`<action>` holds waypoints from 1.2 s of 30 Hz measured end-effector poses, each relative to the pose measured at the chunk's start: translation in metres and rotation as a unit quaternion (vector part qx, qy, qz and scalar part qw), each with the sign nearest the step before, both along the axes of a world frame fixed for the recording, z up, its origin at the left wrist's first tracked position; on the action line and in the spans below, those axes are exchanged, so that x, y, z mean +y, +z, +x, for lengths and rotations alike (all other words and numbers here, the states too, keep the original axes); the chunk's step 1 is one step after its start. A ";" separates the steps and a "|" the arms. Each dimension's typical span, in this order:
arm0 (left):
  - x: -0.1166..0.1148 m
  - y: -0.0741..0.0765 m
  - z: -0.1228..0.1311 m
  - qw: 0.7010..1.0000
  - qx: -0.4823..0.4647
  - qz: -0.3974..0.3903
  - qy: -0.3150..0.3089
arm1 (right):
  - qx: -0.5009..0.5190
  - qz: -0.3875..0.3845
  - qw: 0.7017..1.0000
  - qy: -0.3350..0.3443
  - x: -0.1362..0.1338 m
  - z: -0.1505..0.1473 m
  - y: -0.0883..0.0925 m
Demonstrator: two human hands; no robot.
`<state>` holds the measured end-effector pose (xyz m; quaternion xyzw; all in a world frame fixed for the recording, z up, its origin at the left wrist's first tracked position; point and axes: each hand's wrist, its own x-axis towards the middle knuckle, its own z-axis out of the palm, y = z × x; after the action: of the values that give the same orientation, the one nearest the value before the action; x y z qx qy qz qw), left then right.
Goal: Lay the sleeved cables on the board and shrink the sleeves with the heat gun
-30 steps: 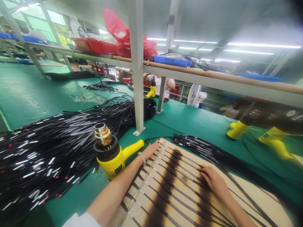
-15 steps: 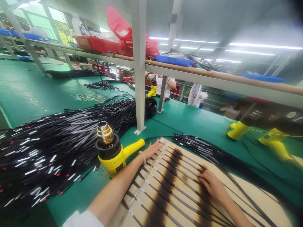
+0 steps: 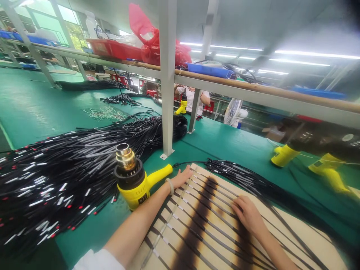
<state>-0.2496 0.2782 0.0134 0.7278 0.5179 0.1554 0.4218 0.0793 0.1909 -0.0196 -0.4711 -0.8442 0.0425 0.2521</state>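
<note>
- A large heap of black cables (image 3: pixel 84 161), many ends tipped white or red, spreads over the green desk (image 3: pixel 225 138).
- A red tray (image 3: pixel 115 49) sits on the shelf above, a red plastic bag (image 3: pixel 152 48) beside it.
- A yellow heat gun (image 3: pixel 135 187) stands nozzle up on the desk, its handle near the left wrist.
- The left hand (image 3: pixel 182 177) lies flat, fingers stretched apart, at the far left corner of a wooden board (image 3: pixel 315 240); a pale bracelet (image 3: pixel 170 186) rings the wrist.
- A row of sleeved cables (image 3: pixel 185 200) lies side by side across the board, between and below the two hands, over dark bands on the wood.
- Behind the board rests a smaller cable bundle (image 3: pixel 239 172).
- The right hand (image 3: pixel 247 213), well apart from the left, bends its fingers down at the cables; whether they pinch one, I cannot tell.
- At far right are two more yellow heat guns (image 3: pixel 285 154), partly blurred.
</note>
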 end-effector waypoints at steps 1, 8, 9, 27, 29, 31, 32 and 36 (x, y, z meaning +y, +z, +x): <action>0.000 0.000 0.000 1.000 0.005 0.001 -0.003 | 0.000 0.006 1.000 0.004 0.004 -0.011 0.003; -0.001 -0.003 0.001 0.999 0.042 0.014 -0.020 | -0.031 0.006 0.999 0.004 0.042 -0.108 0.015; -0.002 -0.003 0.001 0.999 0.047 0.015 -0.022 | -0.035 0.005 0.999 -0.003 0.047 -0.120 0.015; 0.000 -0.008 0.004 1.000 0.019 0.023 0.003 | 0.014 0.002 1.000 -0.017 0.007 -0.061 -0.001; -0.003 -0.004 0.003 0.999 0.012 0.024 0.021 | 0.005 -0.004 1.000 -0.014 -0.002 -0.058 -0.004; -0.007 -0.001 0.002 0.999 0.008 0.023 0.038 | -0.007 -0.008 1.000 -0.012 -0.006 -0.061 -0.006; -0.009 0.000 0.001 0.999 0.007 0.022 0.043 | -0.013 -0.011 1.000 -0.012 -0.006 -0.062 -0.007; -0.013 -0.003 -0.002 0.999 0.009 0.019 0.035 | -0.032 -0.019 0.999 -0.013 -0.007 -0.064 -0.006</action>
<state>-0.2511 0.2648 0.0105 0.7184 0.5440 0.1732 0.3975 0.0149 0.1836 -0.0252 -0.4878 -0.8448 0.0399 0.2163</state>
